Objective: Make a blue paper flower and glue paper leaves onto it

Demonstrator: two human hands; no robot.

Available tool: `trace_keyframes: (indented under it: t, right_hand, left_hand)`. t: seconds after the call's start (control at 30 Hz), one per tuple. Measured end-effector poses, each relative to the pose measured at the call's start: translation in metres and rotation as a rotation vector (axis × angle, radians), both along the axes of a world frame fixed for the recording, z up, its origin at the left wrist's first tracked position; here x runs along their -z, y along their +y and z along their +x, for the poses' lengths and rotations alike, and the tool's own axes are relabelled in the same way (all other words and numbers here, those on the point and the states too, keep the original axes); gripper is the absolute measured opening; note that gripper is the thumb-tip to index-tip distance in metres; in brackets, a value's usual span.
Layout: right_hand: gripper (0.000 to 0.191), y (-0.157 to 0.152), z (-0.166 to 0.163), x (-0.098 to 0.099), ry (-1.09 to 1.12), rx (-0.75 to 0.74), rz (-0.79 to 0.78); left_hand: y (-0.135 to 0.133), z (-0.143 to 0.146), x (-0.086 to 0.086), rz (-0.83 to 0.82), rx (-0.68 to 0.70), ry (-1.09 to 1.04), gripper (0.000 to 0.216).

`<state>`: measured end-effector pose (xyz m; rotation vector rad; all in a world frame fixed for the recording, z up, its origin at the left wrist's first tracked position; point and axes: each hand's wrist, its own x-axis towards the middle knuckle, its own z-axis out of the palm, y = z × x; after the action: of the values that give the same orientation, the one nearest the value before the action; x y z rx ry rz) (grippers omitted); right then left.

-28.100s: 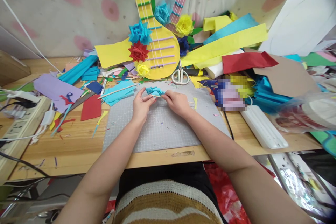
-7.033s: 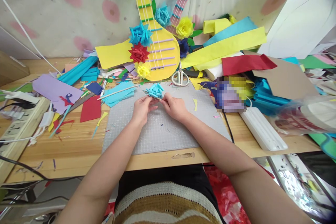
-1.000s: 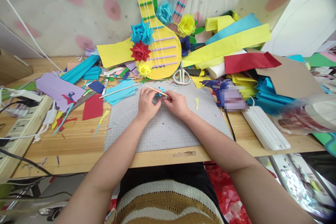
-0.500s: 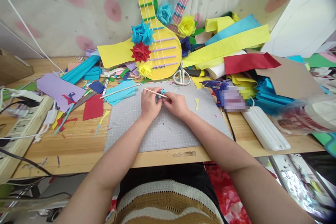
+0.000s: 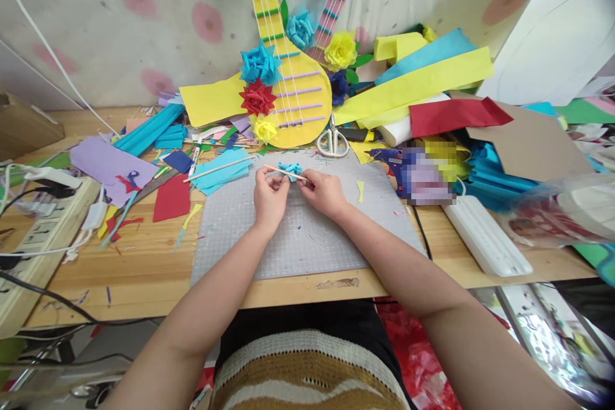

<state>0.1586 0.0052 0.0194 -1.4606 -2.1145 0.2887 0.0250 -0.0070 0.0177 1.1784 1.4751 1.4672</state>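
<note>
Over the grey cutting mat, my two hands are close together at a small piece of folded blue paper. My left hand is closed, its fingertips pinching the lower left of the paper. In my right hand a thin wooden stick is pinched, its far end pointing left across the paper. The right fingertips also meet the paper's right side, and whether they grip it is hidden.
Behind the mat stands a yellow paper guitar with paper flowers. Scissors lie at the mat's back edge. A glue gun and a white power strip sit right; blue sheets and paper scraps lie left.
My left hand has moved slightly left and down, with its fingers less raised. More of the blue paper shows between my hands. The stick stays in my right hand.
</note>
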Motion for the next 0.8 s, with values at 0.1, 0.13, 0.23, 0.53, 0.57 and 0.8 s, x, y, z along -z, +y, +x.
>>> trace_keyframes:
  t: [0.1, 0.13, 0.23, 0.53, 0.57, 0.8]
  right_hand:
    - [0.02, -0.001, 0.0, -0.001, -0.068, -0.021, 0.017]
    - [0.02, -0.001, 0.0, -0.001, -0.094, -0.03, 0.028]
    - [0.021, -0.004, 0.0, -0.003, -0.18, -0.069, 0.076]
    - [0.022, -0.004, -0.001, -0.006, -0.23, -0.118, 0.082]
    - [0.021, -0.004, -0.001, -0.006, -0.224, -0.12, 0.075]
    - [0.028, -0.007, -0.002, -0.005, -0.164, -0.098, 0.038]
  left_hand:
    - [-0.002, 0.004, -0.007, -0.124, 0.0, -0.3, 0.032]
    - [-0.003, 0.005, -0.009, -0.171, -0.007, -0.374, 0.031]
    - [-0.004, 0.006, -0.017, -0.302, -0.023, -0.538, 0.03]
    - [-0.001, 0.001, -0.022, -0.268, -0.036, -0.602, 0.038]
    - [-0.001, 0.0, -0.021, -0.258, -0.032, -0.583, 0.04]
    - [0.002, -0.001, -0.016, -0.215, -0.112, -0.507, 0.045]
